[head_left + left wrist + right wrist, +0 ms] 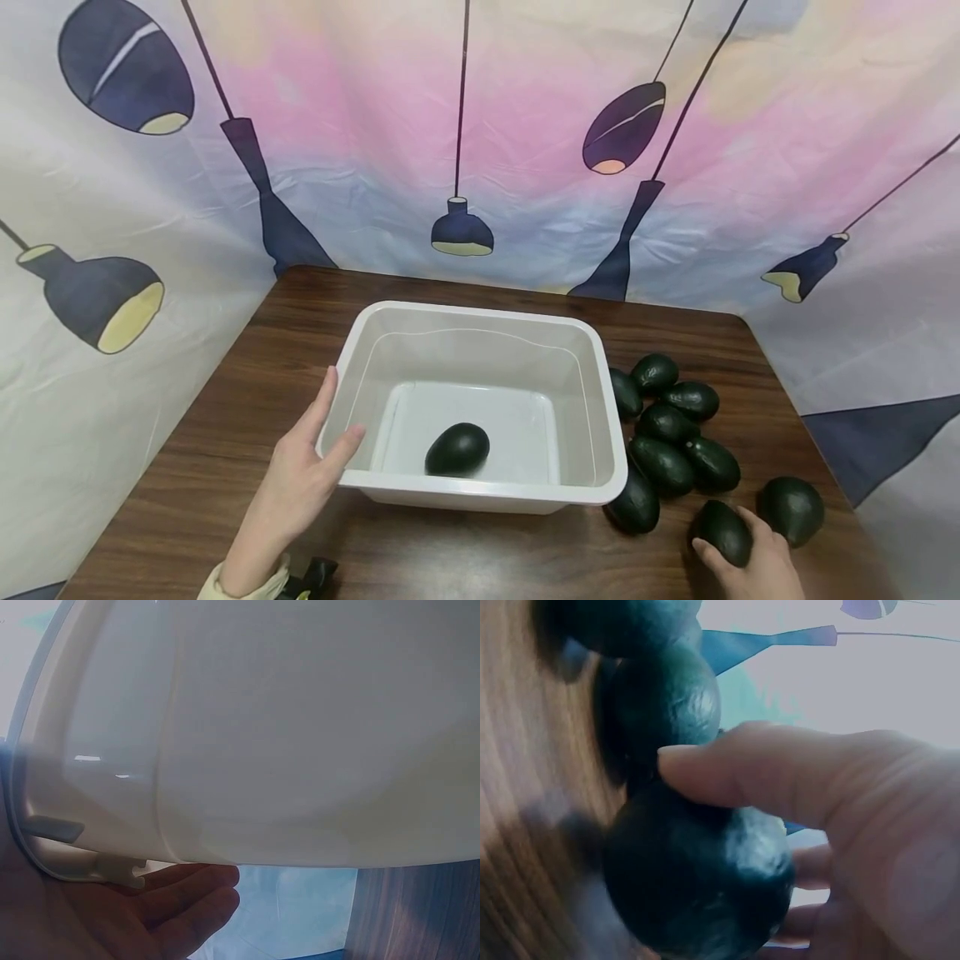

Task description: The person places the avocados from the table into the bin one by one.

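A pale rectangular plastic tub (487, 483) stands mid-table with one dark green avocado (457, 450) on its floor. My left hand (296, 471) holds the tub at its near left corner, thumb over the rim and the other fingers along the outside. In the left wrist view those fingers (191, 900) lie beneath the rim, beside the outer wall. At the lower right, my right hand (761, 562) grips another avocado (722, 531) between thumb and fingers. The right wrist view shows the thumb (705, 772) across the top of this avocado (697, 877).
Several avocados (667, 423) cluster against the tub's right side. A single avocado (791, 510) lies just right of my right hand. Behind the brown wooden table (217, 417) hangs a cloth (390, 150) printed with lamps. A small black object (318, 575) is by my left wrist.
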The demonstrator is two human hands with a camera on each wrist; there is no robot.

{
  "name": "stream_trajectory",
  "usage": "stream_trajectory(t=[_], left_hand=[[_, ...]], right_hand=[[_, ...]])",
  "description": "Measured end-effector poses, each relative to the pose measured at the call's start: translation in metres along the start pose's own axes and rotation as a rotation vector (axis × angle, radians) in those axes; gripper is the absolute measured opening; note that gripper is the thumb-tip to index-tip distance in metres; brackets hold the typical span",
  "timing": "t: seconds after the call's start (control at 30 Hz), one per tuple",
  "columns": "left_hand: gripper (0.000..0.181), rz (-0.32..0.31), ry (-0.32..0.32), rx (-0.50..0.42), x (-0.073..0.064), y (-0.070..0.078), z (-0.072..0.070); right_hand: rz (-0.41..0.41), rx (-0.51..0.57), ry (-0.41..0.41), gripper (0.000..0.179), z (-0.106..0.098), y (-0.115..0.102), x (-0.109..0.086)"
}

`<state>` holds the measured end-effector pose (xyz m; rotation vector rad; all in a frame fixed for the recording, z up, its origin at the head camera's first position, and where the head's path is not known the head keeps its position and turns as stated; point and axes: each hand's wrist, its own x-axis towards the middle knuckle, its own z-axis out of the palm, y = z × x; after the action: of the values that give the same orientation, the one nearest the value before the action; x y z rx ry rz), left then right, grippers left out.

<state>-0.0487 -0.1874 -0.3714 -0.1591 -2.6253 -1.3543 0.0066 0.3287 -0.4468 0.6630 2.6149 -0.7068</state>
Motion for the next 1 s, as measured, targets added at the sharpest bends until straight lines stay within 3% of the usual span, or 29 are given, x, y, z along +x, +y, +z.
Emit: stream_trajectory(t=[0.1, 0.4, 0.53, 0.73, 1.0], left_hand=[[0.072, -0.004, -0.002, 0.0, 0.0, 0.0, 0.0], [0.071, -0.009, -0.004, -0.005, -0.001, 0.0, 0.0], [0.071, -0.009, -0.005, -0.006, -0.001, 0.0, 0.0], [0.07, -0.009, -0.008, -0.012, 0.0, 0.001, 0.0], [0.069, -0.018, -0.015, -0.014, -0.001, 0.001, 0.0]], right_hand=[[-0.007, 0.013, 0.062, 0.109, -0.003, -0.006, -0.005], [-0.034, 0.116, 0.348, 0.098, -0.014, -0.04, -0.032], [-0.116, 0.186, 0.469, 0.092, -0.019, -0.062, -0.046], [-0.265, 0.275, 0.549, 0.083, -0.017, -0.092, -0.063], [-0.414, 0.383, 0.689, 0.082, -0.011, -0.115, -0.069]])
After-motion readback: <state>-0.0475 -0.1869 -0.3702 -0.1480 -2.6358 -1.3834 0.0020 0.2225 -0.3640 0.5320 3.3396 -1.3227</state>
